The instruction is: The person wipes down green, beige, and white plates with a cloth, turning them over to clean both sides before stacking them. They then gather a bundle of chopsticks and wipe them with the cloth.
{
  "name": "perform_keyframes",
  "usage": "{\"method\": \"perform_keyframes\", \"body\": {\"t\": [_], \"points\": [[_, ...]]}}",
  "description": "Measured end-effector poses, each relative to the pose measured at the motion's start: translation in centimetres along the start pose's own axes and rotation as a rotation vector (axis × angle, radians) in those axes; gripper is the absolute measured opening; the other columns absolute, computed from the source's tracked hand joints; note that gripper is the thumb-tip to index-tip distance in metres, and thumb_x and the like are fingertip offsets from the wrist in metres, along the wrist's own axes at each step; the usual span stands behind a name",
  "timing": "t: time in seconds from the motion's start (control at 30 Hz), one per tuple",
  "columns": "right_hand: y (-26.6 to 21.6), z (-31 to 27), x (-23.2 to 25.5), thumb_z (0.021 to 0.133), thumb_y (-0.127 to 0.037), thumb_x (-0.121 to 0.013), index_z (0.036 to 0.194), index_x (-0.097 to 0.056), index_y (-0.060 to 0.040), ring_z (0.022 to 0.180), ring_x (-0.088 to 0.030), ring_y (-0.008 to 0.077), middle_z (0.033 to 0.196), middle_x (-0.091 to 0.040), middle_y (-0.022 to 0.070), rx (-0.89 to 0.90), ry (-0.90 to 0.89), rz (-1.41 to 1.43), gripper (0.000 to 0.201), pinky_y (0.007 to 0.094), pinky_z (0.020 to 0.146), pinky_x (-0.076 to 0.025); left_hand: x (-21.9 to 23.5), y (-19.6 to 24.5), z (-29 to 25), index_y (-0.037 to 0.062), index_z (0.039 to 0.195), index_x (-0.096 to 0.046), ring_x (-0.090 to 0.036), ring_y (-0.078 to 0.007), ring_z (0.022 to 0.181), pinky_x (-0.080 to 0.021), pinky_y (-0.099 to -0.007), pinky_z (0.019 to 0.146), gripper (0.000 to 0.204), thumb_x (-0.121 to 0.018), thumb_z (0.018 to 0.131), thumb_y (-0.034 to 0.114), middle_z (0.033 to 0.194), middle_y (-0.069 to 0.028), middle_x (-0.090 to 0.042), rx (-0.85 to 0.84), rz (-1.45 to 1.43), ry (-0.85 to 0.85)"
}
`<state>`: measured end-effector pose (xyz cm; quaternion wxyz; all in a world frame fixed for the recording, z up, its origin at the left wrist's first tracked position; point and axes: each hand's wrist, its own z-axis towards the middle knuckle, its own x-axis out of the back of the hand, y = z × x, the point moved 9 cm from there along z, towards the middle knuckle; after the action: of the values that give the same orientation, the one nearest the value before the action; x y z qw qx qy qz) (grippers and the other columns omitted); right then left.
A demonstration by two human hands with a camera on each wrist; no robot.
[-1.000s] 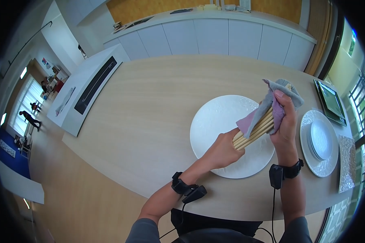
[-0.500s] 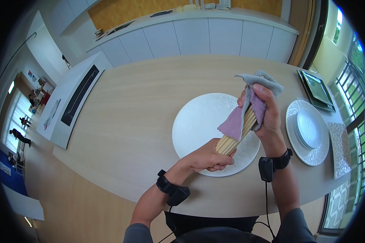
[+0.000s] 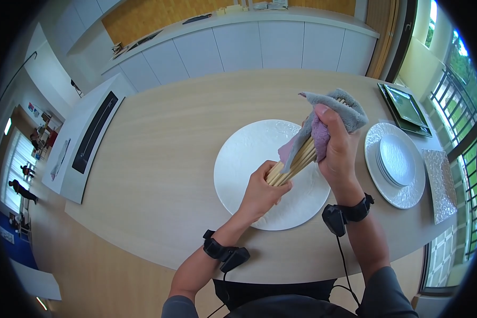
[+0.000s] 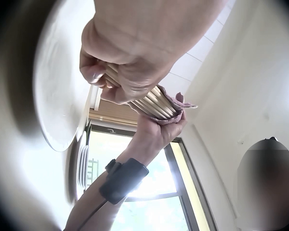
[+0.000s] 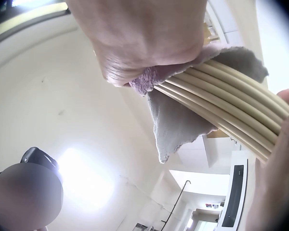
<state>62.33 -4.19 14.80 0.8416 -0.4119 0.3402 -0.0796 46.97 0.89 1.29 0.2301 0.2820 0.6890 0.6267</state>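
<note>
A bundle of pale chopsticks (image 3: 298, 160) is held aslant above a large round white plate (image 3: 244, 153). My left hand (image 3: 261, 192) grips the lower end, with its fingers wrapped round the sticks. Farther up, my right hand (image 3: 336, 151) holds a grey and purple cloth (image 3: 350, 112) wrapped about the upper part of the bundle, thumb on top. Several stick ends poke out past the cloth's far side. In the right wrist view the bare middle of the chopsticks (image 5: 231, 101) runs between both hands, and a grey flap of cloth (image 5: 176, 127) hangs below.
Right of the large plate, small white plates (image 3: 396, 159) are stacked on an oval platter (image 3: 373, 180). Beyond lie dark green square trays (image 3: 408, 108) and a textured rectangular plate (image 3: 439, 185). A white unit with a black slot (image 3: 93, 132) adjoins the table's left end.
The head view has swung right, so the table things sit farther left in it. The left hand dipped, then came up along the bundle. The cloth's purple flap, spread wide before, shows less now.
</note>
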Motion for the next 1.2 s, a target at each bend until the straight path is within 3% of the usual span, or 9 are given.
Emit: {"method": "perform_keyframes", "body": {"t": [0.13,0.2,0.27,0.33,0.43,0.63,0.93,1.03,1.2], "points": [[-0.6,-0.6,-0.2,0.085,-0.010,-0.073,0.102,-0.063,-0.0013,0.075,-0.061,0.0081,0.086,-0.064,0.0036,0.055,0.005,-0.073,0.021,0.0233,0.066,-0.051,0.4,-0.8,0.5,0.0002,0.123,-0.054,-0.060,-0.0115,0.096,-0.050,-0.0278,0.087,0.052,-0.083,0.081,0.011,0.107,-0.0056,-0.062,-0.048,-0.144,0.018],[-0.9,-0.6,-0.8,0.087,-0.016,-0.070,0.106,-0.059,-0.0005,0.075,-0.067,0.0160,0.087,-0.065,0.0096,0.083,-0.117,-0.211,0.027,0.0294,0.067,-0.058,0.1,-0.7,0.4,0.0000,0.123,-0.054,-0.059,-0.0114,0.101,-0.049,-0.0276,0.090,0.052,-0.083,0.081,0.010,0.109,-0.0053,-0.061,-0.049,-0.230,-0.010],[-0.9,-0.8,-0.8,0.086,-0.015,-0.072,0.105,-0.061,-0.0002,0.075,-0.065,0.0123,0.087,-0.065,0.0067,0.069,-0.107,-0.159,0.027,0.0264,0.067,-0.055,-0.1,-0.7,0.4,-0.0001,0.124,-0.054,-0.058,-0.0114,0.105,-0.049,-0.0274,0.093,0.052,-0.083,0.081,0.009,0.111,-0.0051,-0.061,-0.049,-0.315,-0.039],[-1.0,-0.9,-0.9,0.084,-0.013,-0.075,0.104,-0.063,0.0001,0.076,-0.062,0.0086,0.087,-0.065,0.0038,0.056,-0.092,-0.106,0.027,0.0234,0.067,-0.052,-0.3,-0.5,0.5,-0.0022,0.134,-0.046,-0.064,-0.0222,0.117,-0.052,-0.0341,0.101,0.060,-0.078,0.083,0.002,0.126,-0.0124,-0.061,-0.089,-0.277,-0.080],[-1.3,-0.9,-1.1,0.084,-0.014,-0.075,0.104,-0.064,0.0010,0.076,-0.063,0.0087,0.087,-0.066,0.0039,0.056,-0.103,-0.088,0.027,0.0239,0.068,-0.052,-0.6,0.1,0.2,0.0008,0.127,-0.054,-0.061,-0.0124,0.099,-0.050,-0.0277,0.092,0.051,-0.080,0.084,0.006,0.110,-0.0057,-0.062,-0.119,-0.342,-0.061],[-0.7,-1.3,-1.7,0.084,-0.015,-0.076,0.102,-0.067,0.0016,0.078,-0.064,0.0089,0.087,-0.067,0.0040,0.044,-0.149,-0.042,0.026,0.0245,0.070,-0.053,-0.2,0.2,0.0,-0.0004,0.124,-0.057,-0.064,-0.0134,0.084,-0.055,-0.0292,0.083,0.048,-0.080,0.085,0.013,0.105,-0.0063,-0.063,-0.084,-0.084,-0.017],[0.9,-2.4,-2.5,0.085,-0.012,-0.075,0.101,-0.064,-0.0008,0.079,-0.063,0.0078,0.089,-0.065,0.0018,-0.069,-0.201,-0.103,0.022,0.0240,0.070,-0.053,0.8,0.8,-0.1,-0.0012,0.123,-0.057,-0.064,-0.0140,0.088,-0.054,-0.0300,0.073,0.047,-0.080,0.084,0.013,0.105,-0.0093,-0.065,-0.383,0.048,0.135],[1.2,-2.1,-1.8,0.086,-0.012,-0.074,0.101,-0.065,0.0005,0.076,-0.061,0.0073,0.087,-0.064,0.0013,-0.074,-0.138,-0.076,0.021,0.0235,0.068,-0.051,0.3,0.0,-0.1,-0.0018,0.116,-0.058,-0.064,-0.0171,0.094,-0.053,-0.0331,0.080,0.044,-0.081,0.082,0.014,0.108,-0.0115,-0.064,-0.141,-0.084,0.024],[1.0,-2.0,-1.2,0.089,-0.011,-0.071,0.100,-0.068,0.0027,0.070,-0.057,0.0056,0.082,-0.062,-0.0003,-0.034,-0.066,-0.044,0.019,0.0221,0.061,-0.047,1.2,-0.9,0.2,-0.0033,0.113,-0.056,-0.064,-0.0220,0.095,-0.053,-0.0363,0.083,0.046,-0.081,0.079,0.012,0.105,-0.0132,-0.064,-0.178,0.019,0.137]]}}
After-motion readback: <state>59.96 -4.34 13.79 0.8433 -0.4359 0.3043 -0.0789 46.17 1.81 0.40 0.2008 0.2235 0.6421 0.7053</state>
